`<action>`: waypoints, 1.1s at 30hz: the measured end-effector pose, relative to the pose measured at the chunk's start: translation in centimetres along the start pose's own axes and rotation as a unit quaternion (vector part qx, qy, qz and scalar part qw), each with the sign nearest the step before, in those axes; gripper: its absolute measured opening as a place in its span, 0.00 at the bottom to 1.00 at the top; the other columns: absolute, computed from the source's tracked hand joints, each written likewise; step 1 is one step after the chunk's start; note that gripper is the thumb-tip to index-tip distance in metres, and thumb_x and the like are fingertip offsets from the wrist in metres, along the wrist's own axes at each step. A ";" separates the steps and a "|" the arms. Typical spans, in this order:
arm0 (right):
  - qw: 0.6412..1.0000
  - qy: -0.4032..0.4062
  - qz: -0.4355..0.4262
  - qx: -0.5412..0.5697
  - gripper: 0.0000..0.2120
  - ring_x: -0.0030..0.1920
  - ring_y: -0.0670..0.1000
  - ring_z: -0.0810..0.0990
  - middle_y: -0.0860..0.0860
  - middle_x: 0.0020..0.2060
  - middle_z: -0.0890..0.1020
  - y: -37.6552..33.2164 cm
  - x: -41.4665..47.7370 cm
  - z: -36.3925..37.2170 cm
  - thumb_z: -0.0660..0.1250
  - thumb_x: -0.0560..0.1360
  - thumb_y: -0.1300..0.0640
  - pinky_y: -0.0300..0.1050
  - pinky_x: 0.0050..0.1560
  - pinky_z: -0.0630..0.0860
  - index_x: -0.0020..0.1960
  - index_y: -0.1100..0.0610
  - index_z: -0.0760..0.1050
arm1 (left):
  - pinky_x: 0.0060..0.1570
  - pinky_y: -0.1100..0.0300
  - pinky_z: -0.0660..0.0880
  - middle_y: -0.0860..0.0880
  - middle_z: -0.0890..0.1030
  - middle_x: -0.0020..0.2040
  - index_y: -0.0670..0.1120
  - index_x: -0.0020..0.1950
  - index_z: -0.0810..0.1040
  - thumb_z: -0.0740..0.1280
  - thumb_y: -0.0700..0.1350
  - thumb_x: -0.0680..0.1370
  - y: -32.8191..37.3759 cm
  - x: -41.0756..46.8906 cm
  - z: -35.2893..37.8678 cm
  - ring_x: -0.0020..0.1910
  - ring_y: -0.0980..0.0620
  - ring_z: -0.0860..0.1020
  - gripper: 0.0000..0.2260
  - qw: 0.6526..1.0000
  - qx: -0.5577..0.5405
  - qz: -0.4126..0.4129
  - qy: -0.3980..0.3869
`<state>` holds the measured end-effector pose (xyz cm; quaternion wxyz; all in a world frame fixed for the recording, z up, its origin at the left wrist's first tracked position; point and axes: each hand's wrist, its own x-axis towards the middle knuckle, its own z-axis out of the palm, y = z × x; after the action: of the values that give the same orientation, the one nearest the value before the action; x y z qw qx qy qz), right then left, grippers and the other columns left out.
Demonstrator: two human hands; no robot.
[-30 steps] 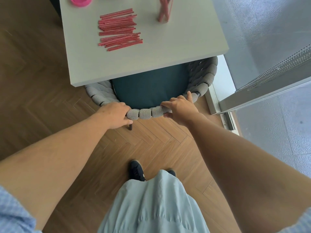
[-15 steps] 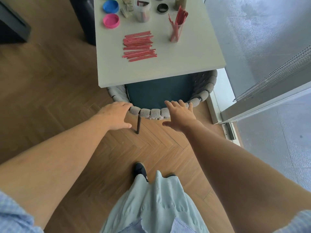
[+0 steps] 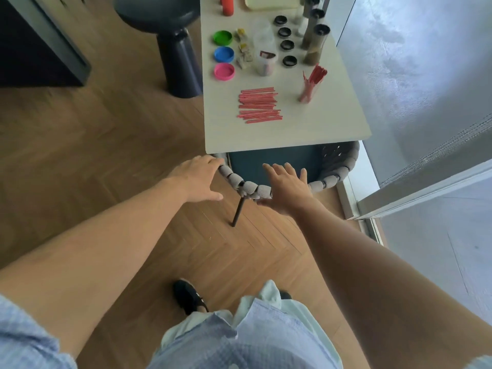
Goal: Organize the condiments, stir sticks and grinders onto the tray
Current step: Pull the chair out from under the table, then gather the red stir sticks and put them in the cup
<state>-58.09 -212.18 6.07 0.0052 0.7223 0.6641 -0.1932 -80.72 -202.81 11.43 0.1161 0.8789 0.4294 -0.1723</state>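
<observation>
A pile of red stir sticks (image 3: 258,105) lies on the pale table (image 3: 287,134), with more sticks standing in a clear cup (image 3: 310,85) to its right. Tall grinders (image 3: 315,41) stand at the back right beside several black lids (image 3: 287,45). A cream tray (image 3: 271,1) sits at the table's far end, next to a red bottle (image 3: 227,5). Small condiment packets (image 3: 245,51) and a clear jar (image 3: 265,53) are mid-table. My left hand (image 3: 198,179) rests against the woven chair back (image 3: 250,187), fingers spread. My right hand (image 3: 286,189) hovers flat over the same rim, holding nothing.
Green (image 3: 222,38), blue (image 3: 224,54) and pink (image 3: 224,71) lids lie along the table's left side. The chair, with a dark blue seat (image 3: 274,163), is tucked under the near table edge. A dark round stool (image 3: 173,35) stands left of the table. A glass door frame (image 3: 415,187) runs along the right.
Both hands have let go of the chair back and spread open. The chair has slid further under the table. The view has lifted, showing more of the table.
</observation>
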 end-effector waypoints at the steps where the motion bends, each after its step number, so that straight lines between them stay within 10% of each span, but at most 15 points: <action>1: 1.000 0.005 0.007 0.003 0.49 0.80 0.60 0.53 0.51 0.78 0.62 -1.1 0.3 0.0 0.74 0.71 0.36 0.73 0.76 0.48 0.81 0.48 0.50 | 0.69 0.45 0.71 0.46 0.68 0.76 0.47 0.81 0.59 0.74 0.64 0.71 -1.0 -0.1 -0.2 0.73 0.44 0.69 0.45 1.000 0.000 0.006 0.005; 17: 0.993 0.066 0.095 0.016 0.47 0.79 0.59 0.56 0.52 0.76 0.64 -14.7 9.9 -1.3 0.74 0.71 0.37 0.75 0.75 0.48 0.80 0.48 0.52 | 0.73 0.46 0.67 0.46 0.62 0.80 0.47 0.83 0.54 0.73 0.64 0.73 -16.9 4.8 -5.8 0.78 0.44 0.63 0.47 0.992 0.052 0.116 0.013; 33: 0.978 0.077 0.190 0.031 0.50 0.80 0.61 0.53 0.52 0.79 0.61 -11.6 29.0 -5.6 0.73 0.71 0.34 0.76 0.74 0.51 0.81 0.48 0.50 | 0.72 0.49 0.66 0.46 0.64 0.79 0.46 0.83 0.54 0.74 0.63 0.72 -23.7 26.9 -13.7 0.77 0.46 0.64 0.48 0.976 0.068 0.207 -0.006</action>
<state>-66.48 -181.56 5.83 -0.0317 0.8480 0.5065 -0.1526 -81.37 -164.37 11.81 0.0912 0.9535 0.2251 -0.1785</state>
